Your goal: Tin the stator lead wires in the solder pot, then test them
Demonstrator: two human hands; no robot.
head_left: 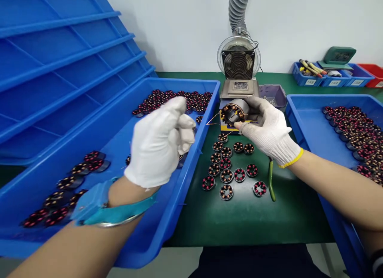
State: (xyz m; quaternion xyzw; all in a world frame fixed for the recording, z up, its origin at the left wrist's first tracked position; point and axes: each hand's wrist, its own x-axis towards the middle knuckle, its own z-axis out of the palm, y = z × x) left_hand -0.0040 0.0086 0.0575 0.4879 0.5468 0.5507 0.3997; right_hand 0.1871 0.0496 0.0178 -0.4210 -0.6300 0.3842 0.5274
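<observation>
My right hand, in a white knit glove with a yellow cuff, grips a motor stator with a grey metal ring and copper windings. Its open face is turned to the left, and thin copper wires stick out from it. My left hand, in a white glove, hovers over the right rim of the left blue tray. Its fingers are curled closed, and whatever they may hold is hidden. Several small stators with red or copper-coloured coils lie on the green table below my right hand.
The left blue tray and the right blue tray hold many stators. A fume extractor with a grey hose stands at the back. Green-handled pliers lie on the table. Stacked blue trays lean at left.
</observation>
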